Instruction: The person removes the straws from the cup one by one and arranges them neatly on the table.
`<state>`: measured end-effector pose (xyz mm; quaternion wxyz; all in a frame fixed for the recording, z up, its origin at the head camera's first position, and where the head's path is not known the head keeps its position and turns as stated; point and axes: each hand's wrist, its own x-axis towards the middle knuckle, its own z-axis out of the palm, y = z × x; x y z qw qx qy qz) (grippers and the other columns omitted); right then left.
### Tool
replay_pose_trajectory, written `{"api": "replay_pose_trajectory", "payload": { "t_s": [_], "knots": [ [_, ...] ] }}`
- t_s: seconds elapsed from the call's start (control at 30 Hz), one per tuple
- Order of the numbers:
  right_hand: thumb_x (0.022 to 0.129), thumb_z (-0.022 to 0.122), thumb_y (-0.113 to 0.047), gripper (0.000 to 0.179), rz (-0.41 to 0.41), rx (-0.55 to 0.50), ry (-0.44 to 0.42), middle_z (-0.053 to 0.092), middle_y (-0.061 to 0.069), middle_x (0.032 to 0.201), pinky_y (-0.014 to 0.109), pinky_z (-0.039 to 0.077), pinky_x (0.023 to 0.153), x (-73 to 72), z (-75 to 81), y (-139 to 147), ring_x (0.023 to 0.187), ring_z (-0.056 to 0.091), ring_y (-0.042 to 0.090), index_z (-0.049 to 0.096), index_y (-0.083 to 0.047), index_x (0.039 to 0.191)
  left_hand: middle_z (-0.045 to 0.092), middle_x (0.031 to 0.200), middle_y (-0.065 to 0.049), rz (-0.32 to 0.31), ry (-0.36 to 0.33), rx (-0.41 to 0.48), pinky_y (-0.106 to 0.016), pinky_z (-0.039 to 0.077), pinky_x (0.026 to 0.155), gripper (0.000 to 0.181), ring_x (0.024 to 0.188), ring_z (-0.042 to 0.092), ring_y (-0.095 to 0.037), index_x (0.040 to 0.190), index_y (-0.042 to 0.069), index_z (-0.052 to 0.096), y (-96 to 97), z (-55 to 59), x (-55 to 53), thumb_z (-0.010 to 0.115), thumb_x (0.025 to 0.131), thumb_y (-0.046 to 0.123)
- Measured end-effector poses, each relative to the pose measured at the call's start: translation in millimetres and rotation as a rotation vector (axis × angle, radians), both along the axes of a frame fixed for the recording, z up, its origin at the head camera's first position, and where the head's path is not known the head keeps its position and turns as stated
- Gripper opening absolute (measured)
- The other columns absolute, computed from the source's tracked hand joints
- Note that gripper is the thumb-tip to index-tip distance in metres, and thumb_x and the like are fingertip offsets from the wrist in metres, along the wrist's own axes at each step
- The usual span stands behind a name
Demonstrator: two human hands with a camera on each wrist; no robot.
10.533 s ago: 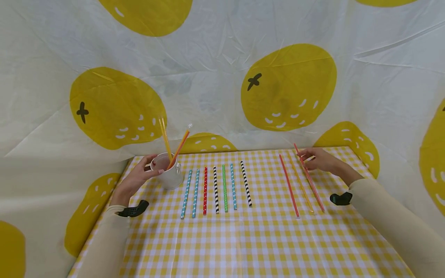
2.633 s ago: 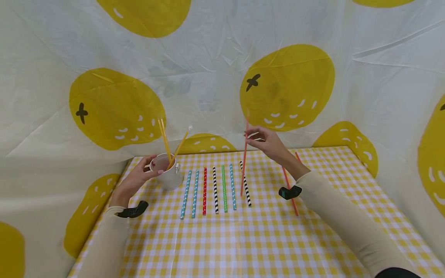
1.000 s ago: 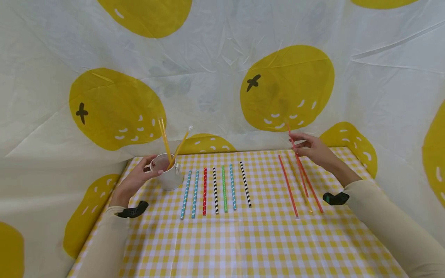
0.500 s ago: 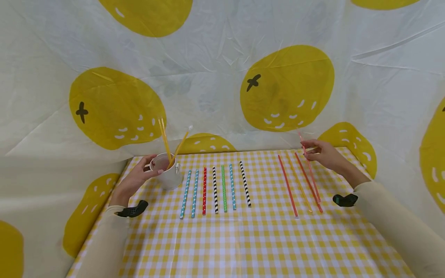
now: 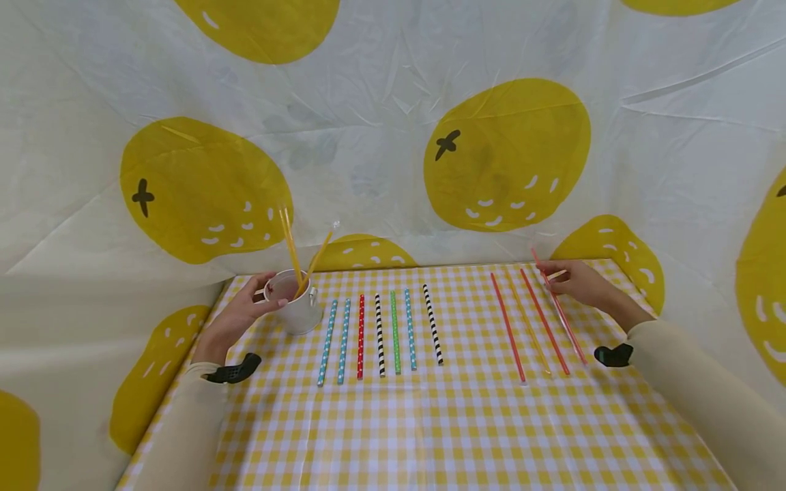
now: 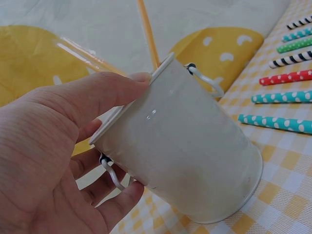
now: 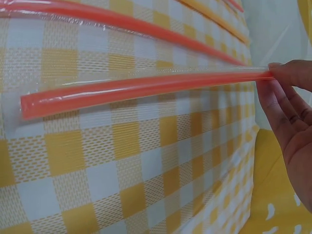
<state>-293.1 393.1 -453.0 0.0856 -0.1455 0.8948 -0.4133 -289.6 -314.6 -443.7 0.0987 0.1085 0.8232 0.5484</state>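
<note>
My left hand (image 5: 242,312) grips the rim of a small white metal bucket (image 6: 185,146), thumb on top and fingers by the near handle loop (image 6: 112,173). Inside the bucket lean several yellow straws (image 5: 293,247) in clear wrappers. At the right, my right hand (image 5: 578,283) pinches the far end of a red wrapped straw (image 7: 126,91) between thumb and fingers. That straw lies low along the checked cloth, beside another red straw (image 5: 545,322). Left of it come a yellow straw (image 5: 527,317) and a further red straw (image 5: 507,327), roughly parallel.
Between the hands, a row of patterned paper straws lies on the yellow checked tablecloth (image 5: 393,429): blue dotted (image 5: 327,343), red dotted (image 5: 360,337), green dotted (image 5: 396,332) and black striped (image 5: 432,325). A white fabric backdrop (image 5: 368,170) with yellow fruit prints hangs behind the table.
The red straw that leaned in the bucket earlier is out of it. My right hand has carried it rightward and lowered it beside the other wrapped straws. My left hand stays on the bucket.
</note>
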Motion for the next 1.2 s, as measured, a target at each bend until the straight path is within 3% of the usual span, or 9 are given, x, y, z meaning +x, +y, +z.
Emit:
{"api": "replay_pose_trajectory", "payload": {
  "t_s": [0.27, 0.47, 0.87, 0.97, 1.2],
  "knots": [
    [0.104, 0.052, 0.002, 0.050, 0.022, 0.045, -0.036, 0.044, 0.041, 0.138, 0.046, 0.057, 0.087, -0.9, -11.0, 3, 0.114, 0.059, 0.050, 0.036, 0.015, 0.149, 0.020, 0.163, -0.013, 0.000, 0.007, -0.008, -0.061, 0.026, 0.112, 0.082, 0.146, 0.027, -0.041, 0.162, 0.019, 0.021, 0.3, 0.0, 0.7, 0.071, 0.098, 0.032],
    [0.098, 0.062, 0.002, 0.054, 0.038, 0.143, -0.049, 0.047, 0.043, 0.136, 0.035, 0.057, 0.077, -0.3, -16.9, 6, 0.117, 0.056, 0.052, 0.039, 0.020, 0.144, 0.019, 0.164, -0.014, -0.001, 0.008, -0.012, -0.061, 0.026, 0.113, 0.083, 0.146, 0.026, -0.041, 0.162, 0.018, 0.020, 1.0, -0.7, 0.6, 0.070, 0.098, 0.033],
    [0.096, 0.063, 0.004, 0.050, 0.078, 0.153, -0.053, 0.051, 0.044, 0.131, 0.038, 0.058, 0.078, -1.2, -16.6, 5, 0.119, 0.053, 0.056, 0.045, 0.021, 0.140, 0.020, 0.163, -0.016, 0.003, 0.011, -0.001, -0.061, 0.027, 0.112, 0.082, 0.147, 0.026, -0.042, 0.162, 0.016, 0.021, 1.6, 1.9, 2.1, 0.070, 0.098, 0.028],
    [0.096, 0.064, 0.004, 0.048, 0.076, 0.138, -0.056, 0.054, 0.042, 0.127, 0.038, 0.058, 0.075, -1.4, -17.7, 4, 0.113, 0.058, 0.051, 0.048, 0.020, 0.138, 0.020, 0.163, -0.016, 0.006, 0.010, -0.001, -0.061, 0.027, 0.113, 0.082, 0.147, 0.025, -0.042, 0.162, 0.016, 0.021, 1.7, 2.3, 2.6, 0.070, 0.098, 0.029],
    [0.094, 0.066, 0.003, 0.045, 0.069, 0.156, -0.050, 0.059, 0.033, 0.116, 0.033, 0.057, 0.072, -3.3, -20.0, 3, 0.090, 0.066, 0.027, 0.053, 0.018, 0.134, 0.023, 0.162, -0.013, 0.012, 0.006, -0.002, -0.060, 0.026, 0.113, 0.081, 0.147, 0.027, -0.040, 0.161, 0.017, 0.023, 1.2, -0.4, 0.7, 0.071, 0.097, 0.031]
  ]
}}
